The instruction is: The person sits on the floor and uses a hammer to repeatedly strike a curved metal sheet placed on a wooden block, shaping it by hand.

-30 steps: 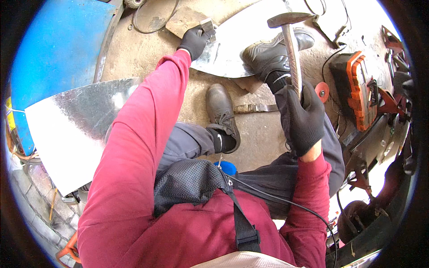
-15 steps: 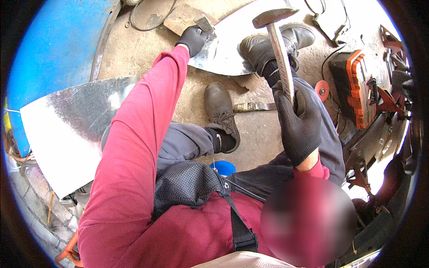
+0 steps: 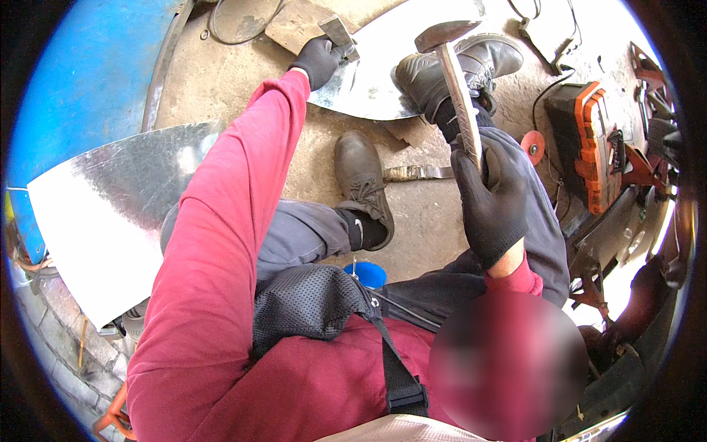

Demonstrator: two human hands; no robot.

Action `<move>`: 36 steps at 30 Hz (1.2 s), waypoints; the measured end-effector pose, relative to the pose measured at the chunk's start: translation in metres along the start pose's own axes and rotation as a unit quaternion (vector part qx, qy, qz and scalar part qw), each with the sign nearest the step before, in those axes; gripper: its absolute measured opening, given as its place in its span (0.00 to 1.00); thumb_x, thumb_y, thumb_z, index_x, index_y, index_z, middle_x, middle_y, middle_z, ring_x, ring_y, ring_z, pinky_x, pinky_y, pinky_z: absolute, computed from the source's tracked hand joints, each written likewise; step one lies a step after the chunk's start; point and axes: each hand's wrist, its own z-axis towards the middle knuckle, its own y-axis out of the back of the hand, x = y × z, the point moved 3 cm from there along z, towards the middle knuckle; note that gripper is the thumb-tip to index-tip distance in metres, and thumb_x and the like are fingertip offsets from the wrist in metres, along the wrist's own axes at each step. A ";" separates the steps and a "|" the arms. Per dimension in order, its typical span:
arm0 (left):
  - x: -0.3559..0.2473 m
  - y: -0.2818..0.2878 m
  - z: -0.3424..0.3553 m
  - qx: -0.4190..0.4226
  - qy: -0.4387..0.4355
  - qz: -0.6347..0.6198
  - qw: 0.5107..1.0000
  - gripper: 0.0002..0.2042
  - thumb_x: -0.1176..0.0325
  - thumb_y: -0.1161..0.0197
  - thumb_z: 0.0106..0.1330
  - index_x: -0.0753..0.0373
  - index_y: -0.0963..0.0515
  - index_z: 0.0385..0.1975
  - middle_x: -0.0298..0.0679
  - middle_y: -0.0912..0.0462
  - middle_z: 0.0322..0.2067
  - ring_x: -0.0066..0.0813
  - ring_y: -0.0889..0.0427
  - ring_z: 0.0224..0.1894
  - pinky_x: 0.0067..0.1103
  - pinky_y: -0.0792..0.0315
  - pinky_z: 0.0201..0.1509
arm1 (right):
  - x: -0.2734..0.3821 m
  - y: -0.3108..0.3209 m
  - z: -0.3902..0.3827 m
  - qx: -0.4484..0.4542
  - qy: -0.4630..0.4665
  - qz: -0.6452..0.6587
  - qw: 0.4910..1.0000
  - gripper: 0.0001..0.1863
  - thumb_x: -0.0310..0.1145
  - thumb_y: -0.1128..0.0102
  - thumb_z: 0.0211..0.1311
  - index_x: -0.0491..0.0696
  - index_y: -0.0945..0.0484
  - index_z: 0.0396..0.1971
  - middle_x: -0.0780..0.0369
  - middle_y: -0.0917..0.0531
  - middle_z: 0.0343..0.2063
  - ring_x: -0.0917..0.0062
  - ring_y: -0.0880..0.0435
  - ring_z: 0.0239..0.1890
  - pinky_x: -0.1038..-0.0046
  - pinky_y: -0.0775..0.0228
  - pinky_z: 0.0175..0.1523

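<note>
My left hand [image 3: 318, 64], in a black glove, is closed on a short flat steel piece [image 3: 338, 35]. It rests at the near left edge of a shiny curved metal sheet [image 3: 375, 70]. In my gloved right hand [image 3: 495, 202] is a hammer [image 3: 461, 99], gripped by its worn handle. The hammer head is raised and appears over my right boot [image 3: 434, 81], which stands on the sheet. A worn wooden board [image 3: 294, 28] lies beside the sheet near my left hand.
A second metal sheet [image 3: 96, 214] lies at left by a blue panel [image 3: 81, 81]. On the floor are a flat tool [image 3: 416, 173], a red disc [image 3: 532, 146] and a blue container [image 3: 368, 275]. A black and orange toolbox [image 3: 589, 147] stands at right, with a cable [image 3: 541, 103] beside it.
The whole view has shifted slightly. Both hands keep their grips, and the hammer stays raised with almost the same tilt.
</note>
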 end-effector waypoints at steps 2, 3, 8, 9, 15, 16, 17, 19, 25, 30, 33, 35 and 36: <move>0.007 -0.001 0.004 0.004 0.006 -0.003 1.000 0.17 0.59 0.39 0.79 0.69 0.17 0.48 0.47 0.10 0.43 0.37 0.13 0.43 0.29 0.24 0.54 | 0.000 -0.001 0.002 0.002 0.018 -0.019 1.000 0.11 0.30 0.34 0.70 0.39 0.17 0.46 0.57 0.18 0.29 0.70 0.20 0.30 0.70 0.28 0.40; 0.013 -0.005 0.007 -0.006 -0.013 -0.040 0.999 0.16 0.59 0.39 0.79 0.69 0.17 0.49 0.48 0.10 0.43 0.37 0.12 0.43 0.29 0.24 0.54 | 0.001 -0.001 0.003 0.007 0.022 -0.028 0.999 0.12 0.31 0.34 0.70 0.39 0.17 0.47 0.56 0.17 0.30 0.69 0.19 0.31 0.70 0.27 0.41; 0.021 -0.021 0.014 -0.047 -0.049 -0.060 0.996 0.17 0.57 0.34 0.74 0.68 0.15 0.47 0.49 0.10 0.39 0.36 0.12 0.39 0.29 0.22 0.47 | -0.003 -0.012 0.016 0.025 0.032 -0.031 0.999 0.18 0.33 0.36 0.73 0.41 0.20 0.57 0.47 0.12 0.43 0.61 0.09 0.45 0.66 0.20 0.50; 0.021 -0.023 0.014 -0.059 -0.046 -0.032 0.997 0.16 0.58 0.34 0.74 0.67 0.15 0.48 0.49 0.10 0.41 0.39 0.12 0.41 0.30 0.22 0.48 | -0.004 -0.019 0.022 0.016 0.013 0.027 0.999 0.20 0.36 0.37 0.74 0.44 0.21 0.60 0.46 0.12 0.46 0.57 0.09 0.48 0.64 0.20 0.51; 0.001 -0.035 0.007 -0.070 -0.037 0.070 0.994 0.17 0.55 0.37 0.74 0.58 0.17 0.54 0.53 0.13 0.47 0.54 0.14 0.52 0.38 0.21 0.54 | 0.026 -0.020 0.075 -0.025 0.094 0.062 0.993 0.25 0.32 0.37 0.74 0.50 0.25 0.69 0.43 0.13 0.36 0.53 0.09 0.39 0.60 0.20 0.44; 0.001 -0.033 0.005 -0.066 -0.021 0.078 0.995 0.17 0.55 0.37 0.74 0.56 0.16 0.54 0.51 0.13 0.48 0.54 0.15 0.52 0.38 0.21 0.55 | 0.040 -0.018 0.082 -0.056 0.151 0.091 0.983 0.26 0.31 0.37 0.73 0.50 0.26 0.70 0.44 0.13 0.35 0.53 0.10 0.37 0.61 0.20 0.43; 0.000 -0.031 0.004 -0.067 -0.019 0.077 0.995 0.17 0.55 0.37 0.74 0.56 0.16 0.54 0.51 0.13 0.48 0.54 0.15 0.52 0.38 0.21 0.55 | 0.048 -0.018 0.086 -0.088 0.206 0.120 0.967 0.27 0.30 0.36 0.73 0.50 0.26 0.70 0.44 0.13 0.34 0.54 0.10 0.36 0.61 0.21 0.42; -0.004 -0.028 0.001 -0.065 -0.017 0.074 0.995 0.17 0.55 0.37 0.74 0.56 0.17 0.55 0.51 0.13 0.48 0.54 0.15 0.53 0.38 0.21 0.56 | 0.029 -0.040 0.078 -0.110 0.248 0.097 0.958 0.31 0.30 0.38 0.73 0.55 0.32 0.74 0.47 0.14 0.32 0.51 0.12 0.34 0.57 0.21 0.39; 0.024 -0.024 0.017 -0.151 -0.104 0.090 0.979 0.20 0.51 0.37 0.72 0.66 0.15 0.34 0.57 0.14 0.35 0.57 0.14 0.41 0.41 0.22 0.44 | -0.039 -0.069 0.081 0.107 -0.003 -0.116 0.987 0.26 0.42 0.47 0.78 0.64 0.33 0.74 0.44 0.13 0.37 0.47 0.12 0.41 0.50 0.22 0.44; 0.041 -0.030 0.014 -0.103 -0.049 -0.009 0.993 0.21 0.51 0.32 0.71 0.68 0.16 0.32 0.59 0.16 0.31 0.48 0.18 0.30 0.34 0.24 0.40 | -0.031 -0.051 0.074 0.040 0.037 -0.030 0.998 0.26 0.43 0.45 0.78 0.60 0.30 0.73 0.43 0.13 0.37 0.45 0.12 0.40 0.51 0.21 0.45; 0.049 -0.031 0.023 -0.096 -0.058 -0.006 0.994 0.23 0.51 0.32 0.71 0.70 0.17 0.31 0.57 0.16 0.30 0.45 0.21 0.28 0.34 0.24 0.39 | -0.024 -0.042 0.076 0.037 0.029 -0.024 0.999 0.24 0.43 0.43 0.78 0.58 0.27 0.70 0.43 0.13 0.36 0.46 0.11 0.41 0.53 0.21 0.45; 0.044 -0.035 0.025 -0.094 -0.043 -0.015 0.995 0.21 0.51 0.32 0.71 0.68 0.17 0.31 0.57 0.15 0.32 0.52 0.16 0.32 0.36 0.23 0.41 | -0.013 -0.033 0.081 0.040 0.014 -0.036 0.998 0.24 0.44 0.43 0.78 0.58 0.26 0.70 0.43 0.13 0.36 0.47 0.11 0.40 0.54 0.21 0.45; 0.041 -0.034 0.026 -0.096 -0.042 0.008 0.994 0.21 0.52 0.32 0.71 0.68 0.16 0.31 0.58 0.15 0.33 0.54 0.15 0.34 0.36 0.23 0.42 | -0.012 -0.032 0.083 0.015 0.050 -0.036 0.998 0.24 0.42 0.41 0.77 0.58 0.26 0.70 0.44 0.13 0.34 0.49 0.10 0.38 0.56 0.20 0.43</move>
